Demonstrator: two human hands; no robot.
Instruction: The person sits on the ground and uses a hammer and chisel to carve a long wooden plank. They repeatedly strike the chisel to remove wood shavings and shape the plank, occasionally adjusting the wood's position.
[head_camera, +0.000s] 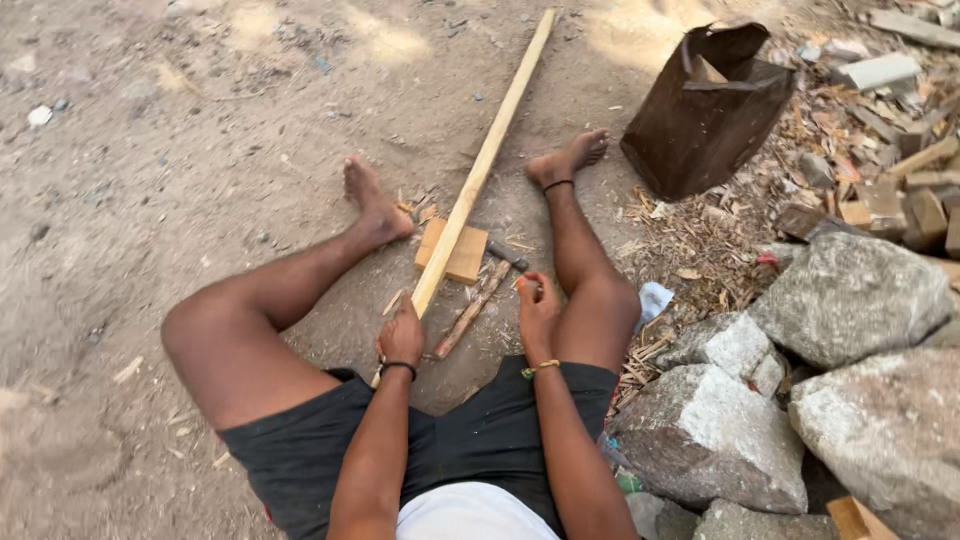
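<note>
Left hand (401, 337) gripping long wooden stick (484, 160), resting across wooden block (453, 251). Right hand (537, 305) pinched shut, contents unclear. Hammer (482, 295) on ground between hands.

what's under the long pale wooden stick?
A small flat light wooden block on the dirt lies under the long pale wooden stick. The left hand grips and covers its near end.

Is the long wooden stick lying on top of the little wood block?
Yes, the long wooden stick rests across the small wood block, with the left hand holding its near end.
</note>
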